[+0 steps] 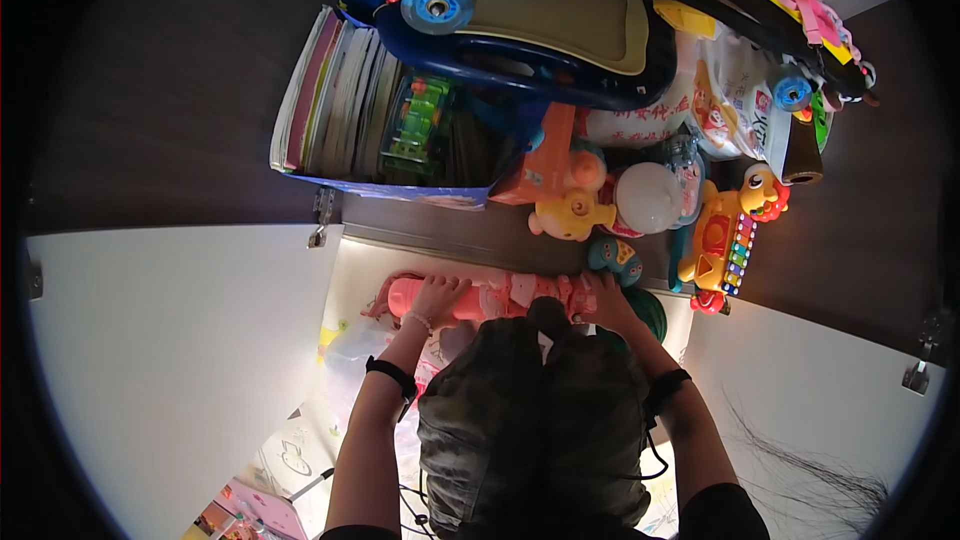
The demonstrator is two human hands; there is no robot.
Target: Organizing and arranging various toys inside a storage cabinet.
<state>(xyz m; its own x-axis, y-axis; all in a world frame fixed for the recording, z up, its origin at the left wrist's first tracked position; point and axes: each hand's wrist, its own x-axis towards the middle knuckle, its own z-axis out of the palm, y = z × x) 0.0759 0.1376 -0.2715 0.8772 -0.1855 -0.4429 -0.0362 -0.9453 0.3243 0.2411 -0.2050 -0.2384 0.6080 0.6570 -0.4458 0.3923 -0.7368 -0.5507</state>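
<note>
A long pink plastic object (466, 301), its exact kind unclear, lies crosswise just in front of my knees. My left hand (437, 301) holds it near its rounded left end, fingers over the top. At its segmented right end, my right hand (606, 306) has its fingers around the pink plastic. Just beyond the right hand, a teal toy (616, 259) with a yellow patch sits at the cabinet's front edge. A dark green round thing (646, 315) shows partly behind my right wrist. My knees hide part of the pink object's lower side.
White cabinet doors (180, 345) stand open on both sides. Inside are a box of books (337, 105), a green toy car (418, 120), a navy wheeled board (540, 67), plastic bags (731, 90), a yellow toy (574, 214) and a lion xylophone (720, 240). Plastic bags (360, 360) lie by my left forearm.
</note>
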